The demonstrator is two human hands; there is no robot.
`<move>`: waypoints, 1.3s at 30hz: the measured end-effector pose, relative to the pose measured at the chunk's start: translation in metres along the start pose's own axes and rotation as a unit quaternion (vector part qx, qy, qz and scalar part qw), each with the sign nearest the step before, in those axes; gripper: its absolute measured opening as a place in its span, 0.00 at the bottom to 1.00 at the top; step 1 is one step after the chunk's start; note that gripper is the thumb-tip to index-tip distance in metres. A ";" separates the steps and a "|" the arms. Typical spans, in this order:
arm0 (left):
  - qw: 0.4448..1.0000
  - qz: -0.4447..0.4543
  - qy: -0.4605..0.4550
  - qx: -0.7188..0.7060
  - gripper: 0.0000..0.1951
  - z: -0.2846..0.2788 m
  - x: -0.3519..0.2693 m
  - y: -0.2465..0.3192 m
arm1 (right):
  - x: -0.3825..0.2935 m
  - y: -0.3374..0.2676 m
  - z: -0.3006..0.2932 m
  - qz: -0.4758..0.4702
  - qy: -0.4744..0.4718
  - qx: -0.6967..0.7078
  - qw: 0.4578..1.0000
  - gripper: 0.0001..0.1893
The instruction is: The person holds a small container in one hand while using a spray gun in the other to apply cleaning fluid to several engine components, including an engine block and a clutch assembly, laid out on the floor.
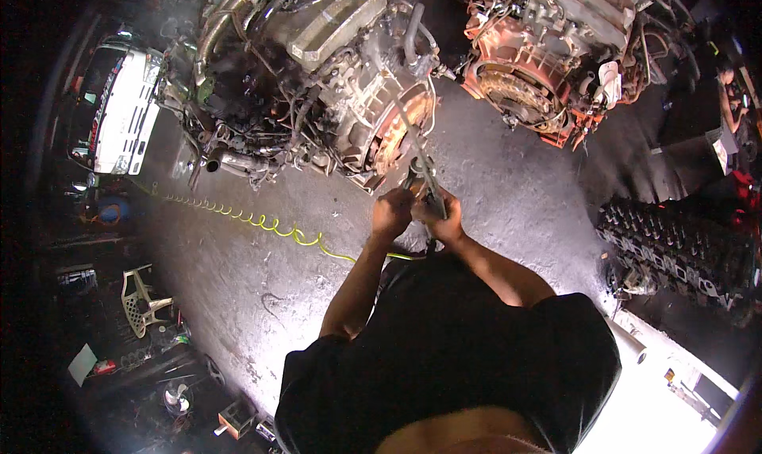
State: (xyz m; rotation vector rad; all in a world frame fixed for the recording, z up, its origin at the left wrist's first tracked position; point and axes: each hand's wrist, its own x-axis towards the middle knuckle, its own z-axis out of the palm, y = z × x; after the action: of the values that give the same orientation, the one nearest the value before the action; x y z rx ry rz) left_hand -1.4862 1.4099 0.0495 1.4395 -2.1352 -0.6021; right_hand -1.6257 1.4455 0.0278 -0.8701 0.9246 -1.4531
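Observation:
Both hands are in front of the chest, close to the flywheel end of a large greasy engine. My left hand is closed around a dark metal tool whose kind I cannot tell. Beside it, my right hand grips the lower end of a long thin metal lance, which points up across the rusty flywheel. A yellow-green coiled air hose runs from the left over the floor to below my hands. Faint mist hangs about the engine top.
A second engine with orange-red housing stands at upper right. A row of valve gear on another engine block lies right. At left are a white truck cab, a plastic chair and a fan. A person is at far right.

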 end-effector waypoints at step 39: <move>0.999 0.002 -0.023 0.033 0.05 0.023 0.046 -0.028 | 0.060 -0.012 0.002 0.048 0.090 -0.055 0.993 0.05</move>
State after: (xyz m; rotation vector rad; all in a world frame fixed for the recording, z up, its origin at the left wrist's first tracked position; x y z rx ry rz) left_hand -1.4948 1.3587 0.0217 1.4705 -2.2123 -0.5732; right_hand -1.6331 1.3857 0.0403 -0.7720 1.1746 -1.4239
